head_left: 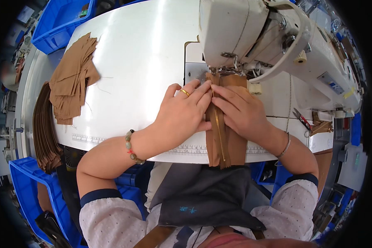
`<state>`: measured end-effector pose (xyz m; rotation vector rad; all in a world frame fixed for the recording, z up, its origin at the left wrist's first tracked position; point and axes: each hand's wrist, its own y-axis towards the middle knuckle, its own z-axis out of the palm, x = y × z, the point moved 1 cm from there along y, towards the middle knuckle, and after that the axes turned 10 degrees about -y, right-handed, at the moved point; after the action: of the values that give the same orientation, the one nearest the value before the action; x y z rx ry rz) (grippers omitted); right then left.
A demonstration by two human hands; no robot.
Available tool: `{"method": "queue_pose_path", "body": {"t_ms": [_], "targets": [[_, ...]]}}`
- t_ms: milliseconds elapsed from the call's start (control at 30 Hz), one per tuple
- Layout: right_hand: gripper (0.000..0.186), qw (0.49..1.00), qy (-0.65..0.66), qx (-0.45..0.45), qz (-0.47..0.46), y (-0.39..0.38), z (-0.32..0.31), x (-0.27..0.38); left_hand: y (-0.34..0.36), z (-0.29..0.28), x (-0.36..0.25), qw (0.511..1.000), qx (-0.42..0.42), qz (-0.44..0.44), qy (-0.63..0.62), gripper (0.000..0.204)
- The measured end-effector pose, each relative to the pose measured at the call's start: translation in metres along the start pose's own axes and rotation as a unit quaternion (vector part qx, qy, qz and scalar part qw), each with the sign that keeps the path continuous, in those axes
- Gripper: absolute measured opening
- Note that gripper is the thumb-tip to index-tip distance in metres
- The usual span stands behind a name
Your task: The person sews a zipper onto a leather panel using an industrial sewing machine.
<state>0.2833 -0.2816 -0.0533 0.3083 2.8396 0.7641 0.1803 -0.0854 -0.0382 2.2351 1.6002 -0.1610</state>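
Note:
Both my hands press on a brown fabric piece [236,149] lying under the head of a white sewing machine [231,29]. A brass-toothed zipper [217,124] on brown tape runs lengthwise along the fabric, its lower end hanging past the table's front edge. My left hand [184,108] lies on the zipper's left side, fingertips close to the presser foot. My right hand [239,109] rests on the fabric to the right, its fingertips meeting the left ones at the zipper. The fingers of both hands are extended rather than curled. Needle and foot are partly hidden by the machine head.
A stack of brown fabric pieces [73,78] lies on the white table [132,74] at left; folded brown strips [45,128] hang over its left edge. Small red-handled scissors [301,120] lie at right beside brown scraps [320,126]. Blue bins [62,25] stand around the table.

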Motion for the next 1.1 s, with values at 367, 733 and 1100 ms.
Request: {"method": "queue_pose_path", "body": {"t_ms": [367,733,1100], "targets": [[0.043,0.995,0.074,0.052,0.045,-0.003,0.001,-0.004,0.001,0.0,0.0,1.0,0.002,-0.001,-0.009,0.073],[0.043,0.992,0.107,0.025,0.06,-0.005,-0.004,-0.002,0.001,0.001,0.001,1.0,-0.012,0.008,-0.002,0.072],[0.051,0.994,0.072,0.049,0.073,-0.007,-0.005,0.001,0.002,0.005,0.007,0.999,-0.033,0.024,0.013,0.072]]}}
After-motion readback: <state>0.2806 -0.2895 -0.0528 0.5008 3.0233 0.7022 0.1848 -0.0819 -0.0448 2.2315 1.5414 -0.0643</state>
